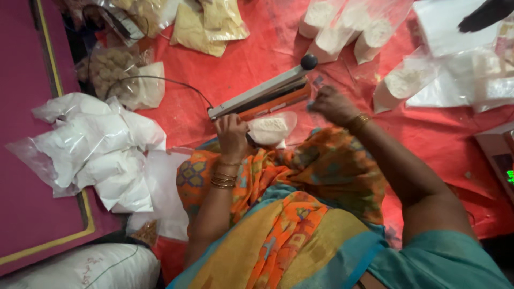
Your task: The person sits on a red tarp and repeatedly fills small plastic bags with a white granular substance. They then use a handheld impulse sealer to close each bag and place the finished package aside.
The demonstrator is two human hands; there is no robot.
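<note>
I'm at the sealing step: my left hand [231,134] grips the pouch [271,128] lying under the sealer [262,96], my right hand [333,104] pinches its far edge, which I'd say wants pulling taut

My sealer [262,96] looks like matt grey metal with a glossy black plastic knob [309,61]. The powder pouch [271,128] is clear, shiny plastic film. Under it the red sheet [235,69] is smooth, slightly glossy plastic. My bangles [223,179] are polished metal.
</note>
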